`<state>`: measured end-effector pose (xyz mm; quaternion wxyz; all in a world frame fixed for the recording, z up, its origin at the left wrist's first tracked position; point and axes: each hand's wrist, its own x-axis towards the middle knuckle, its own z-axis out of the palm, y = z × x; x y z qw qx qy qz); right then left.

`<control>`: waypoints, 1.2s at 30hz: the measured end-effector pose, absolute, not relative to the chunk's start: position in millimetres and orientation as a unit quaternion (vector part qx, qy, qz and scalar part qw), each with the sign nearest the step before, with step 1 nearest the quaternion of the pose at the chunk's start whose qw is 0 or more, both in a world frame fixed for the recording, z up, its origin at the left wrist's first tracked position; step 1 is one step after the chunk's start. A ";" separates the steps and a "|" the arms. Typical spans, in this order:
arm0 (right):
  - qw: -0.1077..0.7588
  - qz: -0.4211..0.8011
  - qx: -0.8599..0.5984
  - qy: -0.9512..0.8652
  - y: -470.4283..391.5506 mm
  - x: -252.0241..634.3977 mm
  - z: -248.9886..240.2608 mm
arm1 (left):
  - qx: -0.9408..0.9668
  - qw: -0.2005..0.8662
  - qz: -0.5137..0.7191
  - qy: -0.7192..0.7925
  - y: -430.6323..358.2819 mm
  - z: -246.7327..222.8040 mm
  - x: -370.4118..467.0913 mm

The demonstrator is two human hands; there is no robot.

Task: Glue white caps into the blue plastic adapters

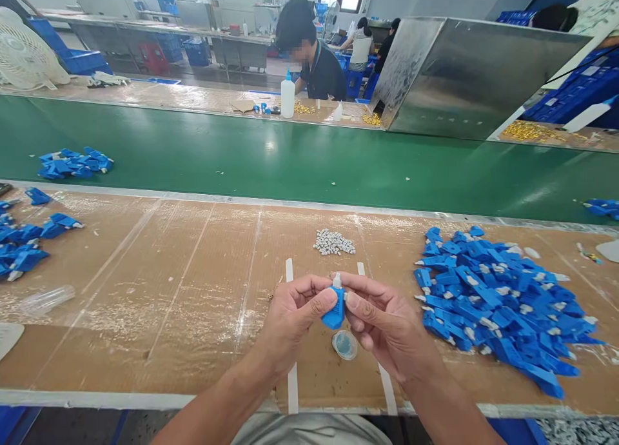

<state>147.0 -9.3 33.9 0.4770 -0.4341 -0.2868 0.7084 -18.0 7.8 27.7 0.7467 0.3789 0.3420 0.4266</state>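
In front of me, my left hand (294, 316) pinches a small blue plastic part with a white tip (333, 313) between thumb and fingers, the tip pointing up. My right hand (387, 322) is closed at the part's right edge, its index fingertip close to the white tip. Whatever its thumb and fingers hold is too small and hidden to make out. Below the part, a small round clear dish with something bluish in it (345, 346) rests on the table. Just beyond my hands is a little heap of small grey-white pieces (333, 242).
A large pile of similar blue parts (503, 303) spreads on the right, with more blue parts (24, 238) at left. Beyond the cardboard-covered table (193, 290) runs a green belt (271, 155) carrying blue parts. Across it sits a co-worker (319, 64) near a white bottle (287, 97).
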 end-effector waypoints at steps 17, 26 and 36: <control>0.469 0.732 -0.416 -0.266 -14.4 146.9 41.3 | 0.324 0.805 0.418 0.270 3.6 28.8 -22.2; 0.455 0.751 -0.411 -0.245 -23.9 155.8 48.6 | 0.199 0.882 0.375 0.206 1.3 29.3 -20.7; 0.467 0.748 -0.406 -0.240 -27.1 152.2 48.1 | 0.228 0.873 0.377 0.209 -4.3 26.3 -20.1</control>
